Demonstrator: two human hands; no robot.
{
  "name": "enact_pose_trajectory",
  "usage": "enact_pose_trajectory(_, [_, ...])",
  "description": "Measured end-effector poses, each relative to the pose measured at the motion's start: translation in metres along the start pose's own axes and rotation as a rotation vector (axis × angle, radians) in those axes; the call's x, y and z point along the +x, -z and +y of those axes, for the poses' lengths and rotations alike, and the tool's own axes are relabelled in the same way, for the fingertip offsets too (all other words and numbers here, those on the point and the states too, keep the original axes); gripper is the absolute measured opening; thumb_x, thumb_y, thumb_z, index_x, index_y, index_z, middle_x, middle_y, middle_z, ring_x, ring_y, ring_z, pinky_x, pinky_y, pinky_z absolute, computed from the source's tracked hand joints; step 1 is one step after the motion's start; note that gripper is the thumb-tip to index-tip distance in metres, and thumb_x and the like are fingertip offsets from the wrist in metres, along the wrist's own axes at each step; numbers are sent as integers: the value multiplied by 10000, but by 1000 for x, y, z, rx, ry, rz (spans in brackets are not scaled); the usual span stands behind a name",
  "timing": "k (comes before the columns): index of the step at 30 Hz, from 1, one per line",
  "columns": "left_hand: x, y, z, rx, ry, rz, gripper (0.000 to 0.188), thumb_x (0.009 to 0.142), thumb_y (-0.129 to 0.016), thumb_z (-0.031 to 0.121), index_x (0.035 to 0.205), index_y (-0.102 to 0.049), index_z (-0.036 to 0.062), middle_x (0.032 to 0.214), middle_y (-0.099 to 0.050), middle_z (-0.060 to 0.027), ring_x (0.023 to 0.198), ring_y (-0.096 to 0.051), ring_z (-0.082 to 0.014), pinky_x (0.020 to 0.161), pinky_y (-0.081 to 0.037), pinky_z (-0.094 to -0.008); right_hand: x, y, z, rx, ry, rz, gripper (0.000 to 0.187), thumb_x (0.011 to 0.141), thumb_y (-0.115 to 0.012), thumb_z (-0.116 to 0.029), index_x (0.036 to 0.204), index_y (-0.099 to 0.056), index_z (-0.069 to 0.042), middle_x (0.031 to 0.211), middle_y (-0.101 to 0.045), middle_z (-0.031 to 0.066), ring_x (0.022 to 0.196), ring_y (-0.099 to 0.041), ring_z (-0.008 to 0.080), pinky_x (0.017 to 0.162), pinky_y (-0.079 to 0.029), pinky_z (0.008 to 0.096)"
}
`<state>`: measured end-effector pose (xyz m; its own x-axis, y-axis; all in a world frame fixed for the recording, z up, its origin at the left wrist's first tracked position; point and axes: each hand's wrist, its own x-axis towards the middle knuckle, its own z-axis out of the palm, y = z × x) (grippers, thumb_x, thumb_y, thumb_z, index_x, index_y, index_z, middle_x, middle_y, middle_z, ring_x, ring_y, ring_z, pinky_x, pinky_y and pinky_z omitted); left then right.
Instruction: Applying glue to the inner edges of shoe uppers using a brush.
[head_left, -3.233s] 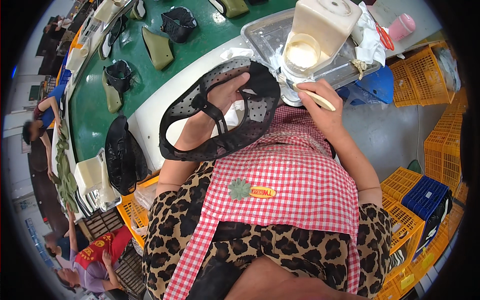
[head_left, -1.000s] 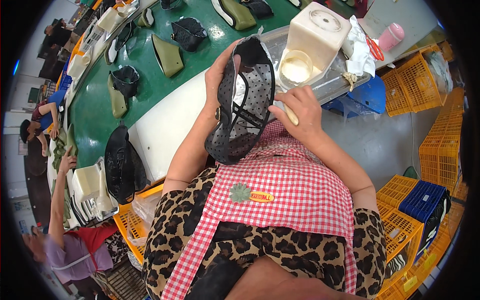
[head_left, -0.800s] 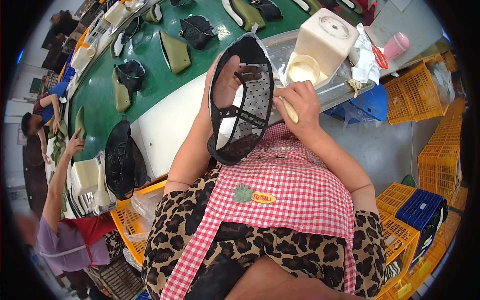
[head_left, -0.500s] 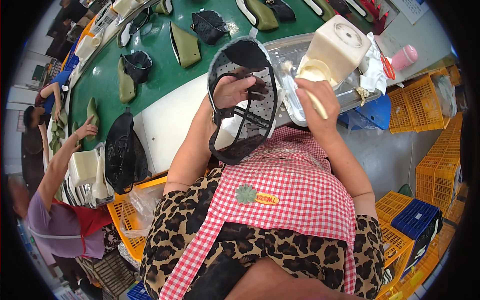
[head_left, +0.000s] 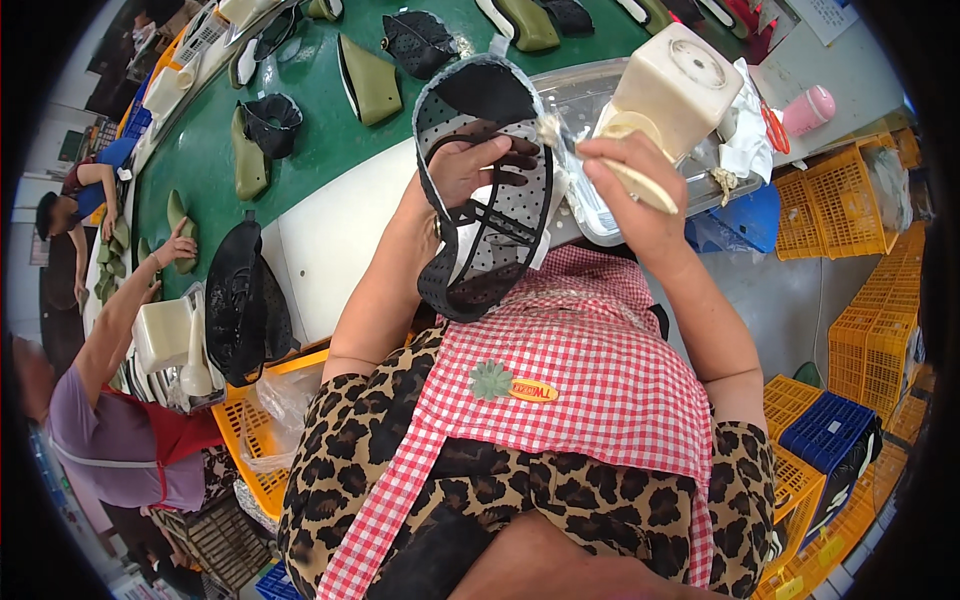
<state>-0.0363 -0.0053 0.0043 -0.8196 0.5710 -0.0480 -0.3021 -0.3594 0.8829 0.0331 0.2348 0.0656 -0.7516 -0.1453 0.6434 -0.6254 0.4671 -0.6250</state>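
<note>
My left hand (head_left: 462,172) is closed on a black dotted mesh shoe upper (head_left: 487,88), its fingers inside the opening and partly seen through the mesh. The upper hangs upright in front of the checked apron, its pale edge toward the top. In my right hand (head_left: 645,205) is a brush (head_left: 642,187) with a cream handle. Its pale bristles are at the upper's right edge; whether they touch I cannot tell. Just beyond this hand a white square canister (head_left: 660,85) leans over a clear tray (head_left: 575,95).
Green lasts (head_left: 366,85) and black uppers (head_left: 272,125) lie on the green table (head_left: 325,150). Another black upper (head_left: 240,300) is at the left. Red scissors (head_left: 774,130) and a pink bottle (head_left: 808,112) lie right. Yellow crates (head_left: 835,205) stand below; a co-worker's hand (head_left: 178,246) touches a last.
My right hand has drawn the brush away from the canister's mouth and brought its bristles left to the upper's edge. The upper has shifted slightly up in my left hand.
</note>
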Motion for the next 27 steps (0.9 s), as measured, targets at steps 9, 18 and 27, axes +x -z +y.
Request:
enact_pose_trajectory(9, [-2,6,0,-182,-27,17,309,986,-580,170,1240,-570,-4,1225,-636,-207,1084,-654,-322,894,-553,-479,-58,-4,-2,42,-37,-141,180,812,-712,-15,992,-706,-12,844,-688,98,723,-592,241,672,-469,344])
enact_pose_trajectory(18, [1,-18,-1,-211,-107,233,153,963,-599,92,1098,-646,36,1035,-707,-206,931,-712,-319,810,-592,-455,-28,-6,-7,-26,78,0,184,776,-730,12,958,-707,-6,827,-686,105,704,-592,263,646,-467,348])
enact_pose_trajectory(27, [-1,7,-6,-440,-219,170,221,965,-586,86,1178,-596,29,1087,-686,-212,1024,-676,-378,919,-546,-516,-70,-13,7,-36,17,-140,181,787,-726,-4,966,-700,-15,857,-697,107,724,-601,264,653,-473,354])
